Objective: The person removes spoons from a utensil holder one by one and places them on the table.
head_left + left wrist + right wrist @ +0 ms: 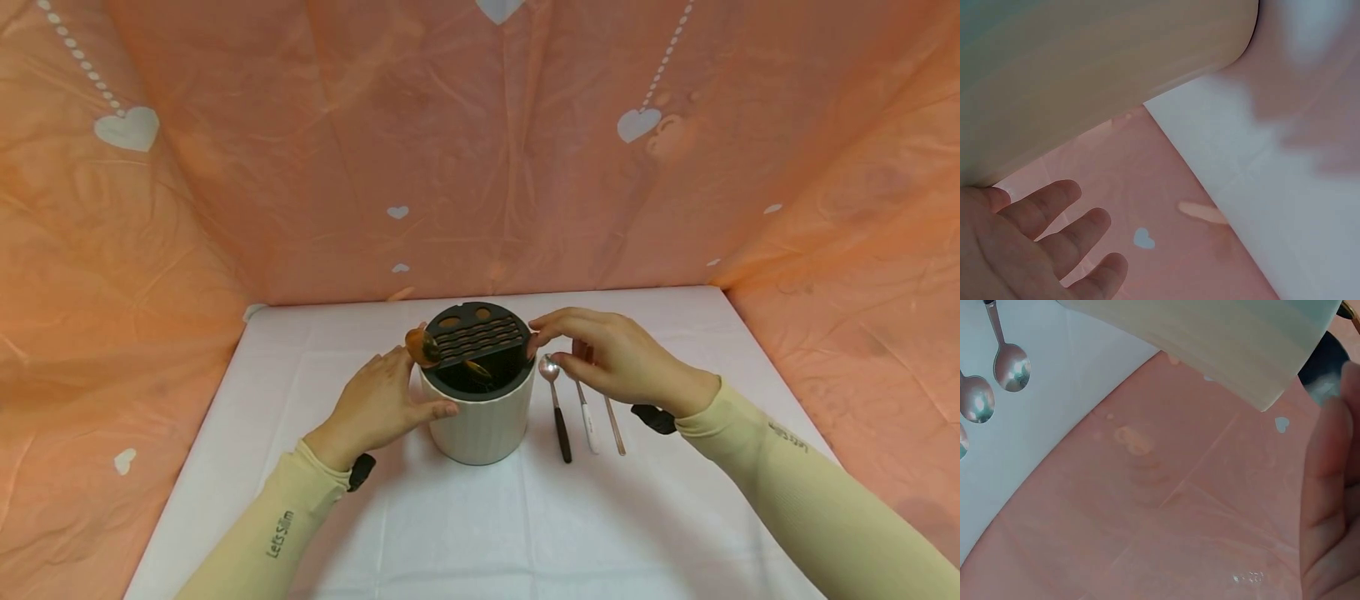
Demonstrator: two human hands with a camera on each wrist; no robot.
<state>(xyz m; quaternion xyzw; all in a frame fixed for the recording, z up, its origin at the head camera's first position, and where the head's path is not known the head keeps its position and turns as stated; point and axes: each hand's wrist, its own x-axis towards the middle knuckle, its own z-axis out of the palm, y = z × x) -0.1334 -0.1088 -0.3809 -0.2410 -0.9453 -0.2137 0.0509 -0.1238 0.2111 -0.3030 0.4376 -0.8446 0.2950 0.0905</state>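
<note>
A white ribbed utensil holder (480,433) with a black slotted top (483,337) stands upright on the table. At its left rim shows an amber-brown, spoon-like bowl (422,347); a small gold piece (477,369) shows in the dark front opening. My left hand (382,396) lies along the holder's left side, thumb toward the front, fingers (1079,237) extended and spread in the left wrist view. My right hand (611,350) touches the top's right rim with its fingertips, the thumb held apart below. Nothing shows in the right palm.
To the right of the holder lie a black-handled spoon (561,429), a white-handled spoon (589,427) and a slim metal spoon (615,429), partly under my right hand. A white cloth covers the table (450,533). Orange-pink sheets (450,167) hang behind and at both sides.
</note>
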